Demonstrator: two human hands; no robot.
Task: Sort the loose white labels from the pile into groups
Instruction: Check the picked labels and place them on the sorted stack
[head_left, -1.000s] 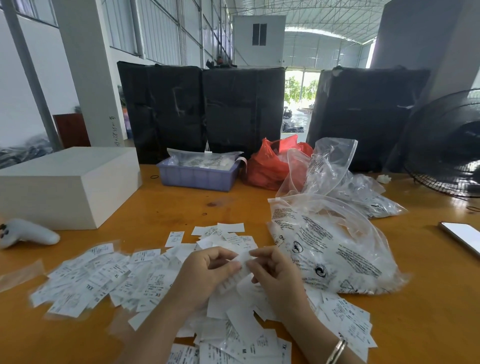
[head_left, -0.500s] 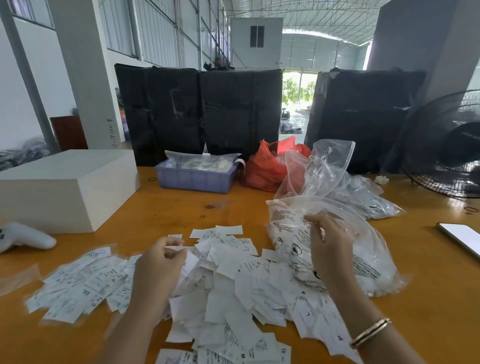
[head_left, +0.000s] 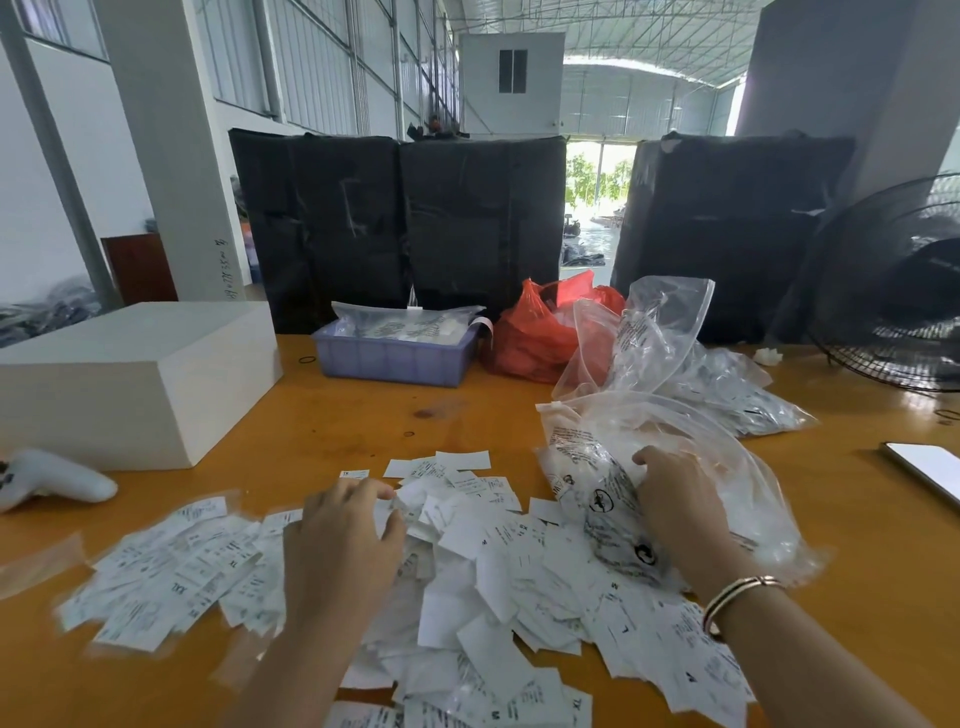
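A person's 2 hands work over a pile of loose white labels spread across the lower centre of an orange table. The left hand hovers palm-down over the pile at lower centre-left, fingers loosely curled; whether it holds a label cannot be told. The right hand, a bangle on its wrist, rests on a clear printed bag at centre-right, fingers bent over the plastic; how firmly it grips cannot be told. A separate spread of labels, blurred, lies at lower left, just beside the pile. In the middle of the frame sit a blue tray, a red bag and more clear bags. A white box stands at left, a white controller below it. A fan fills the right edge, a phone beneath it.
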